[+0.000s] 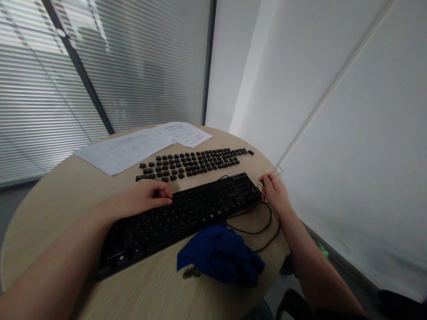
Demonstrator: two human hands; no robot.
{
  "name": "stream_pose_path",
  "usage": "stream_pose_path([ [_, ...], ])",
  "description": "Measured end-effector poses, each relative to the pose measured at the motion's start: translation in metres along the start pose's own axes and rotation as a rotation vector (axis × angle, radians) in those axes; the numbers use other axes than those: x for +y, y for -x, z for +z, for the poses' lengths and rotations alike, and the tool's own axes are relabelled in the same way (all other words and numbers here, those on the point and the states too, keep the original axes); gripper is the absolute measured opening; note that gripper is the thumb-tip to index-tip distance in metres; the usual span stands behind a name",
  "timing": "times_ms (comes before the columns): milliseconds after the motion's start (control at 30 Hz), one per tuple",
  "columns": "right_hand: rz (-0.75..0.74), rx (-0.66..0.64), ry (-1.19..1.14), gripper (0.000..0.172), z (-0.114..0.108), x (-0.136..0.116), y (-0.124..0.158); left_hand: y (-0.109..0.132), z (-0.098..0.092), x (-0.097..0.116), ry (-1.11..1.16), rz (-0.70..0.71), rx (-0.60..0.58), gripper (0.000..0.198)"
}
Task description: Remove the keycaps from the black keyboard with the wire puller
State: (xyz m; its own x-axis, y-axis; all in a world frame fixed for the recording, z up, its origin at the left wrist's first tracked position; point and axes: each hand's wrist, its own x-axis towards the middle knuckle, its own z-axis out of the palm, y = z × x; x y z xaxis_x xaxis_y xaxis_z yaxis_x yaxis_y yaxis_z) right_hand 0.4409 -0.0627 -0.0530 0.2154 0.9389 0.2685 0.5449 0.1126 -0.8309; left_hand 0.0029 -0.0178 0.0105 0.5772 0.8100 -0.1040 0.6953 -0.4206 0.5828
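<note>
A black keyboard (187,213) with its keycaps off lies across the round wooden table (53,195). The removed black keycaps (193,162) are laid out in rows behind it. My left hand (150,198) rests on the keyboard's upper left edge, fingers curled, seemingly pinching a dark keycap. My right hand (275,191) is at the keyboard's right end, closed on a thin wire keycap puller (276,171) that sticks out past the fingers.
A blue cloth (222,253) lies at the table's near edge, with the keyboard's black cable (263,222) looping beside it. White paper sheets (133,149) lie at the back. Window blinds are at left, a white wall close on the right.
</note>
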Motion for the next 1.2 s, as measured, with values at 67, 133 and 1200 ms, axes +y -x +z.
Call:
stream_pose_path([
  [67, 0.028, 0.031, -0.014, 0.037, 0.000, -0.003, 0.000, 0.000, 0.002, -0.002, -0.005, -0.002, -0.027, 0.032],
  [133, 0.050, 0.047, -0.010, 0.032, 0.000, -0.008, -0.001, 0.000, 0.003, -0.003, -0.009, -0.011, -0.029, 0.033],
  [1200, -0.182, -0.002, 0.346, 0.024, -0.002, -0.017, 0.001, 0.001, 0.002, 0.001, 0.000, -0.018, -0.045, 0.033],
])
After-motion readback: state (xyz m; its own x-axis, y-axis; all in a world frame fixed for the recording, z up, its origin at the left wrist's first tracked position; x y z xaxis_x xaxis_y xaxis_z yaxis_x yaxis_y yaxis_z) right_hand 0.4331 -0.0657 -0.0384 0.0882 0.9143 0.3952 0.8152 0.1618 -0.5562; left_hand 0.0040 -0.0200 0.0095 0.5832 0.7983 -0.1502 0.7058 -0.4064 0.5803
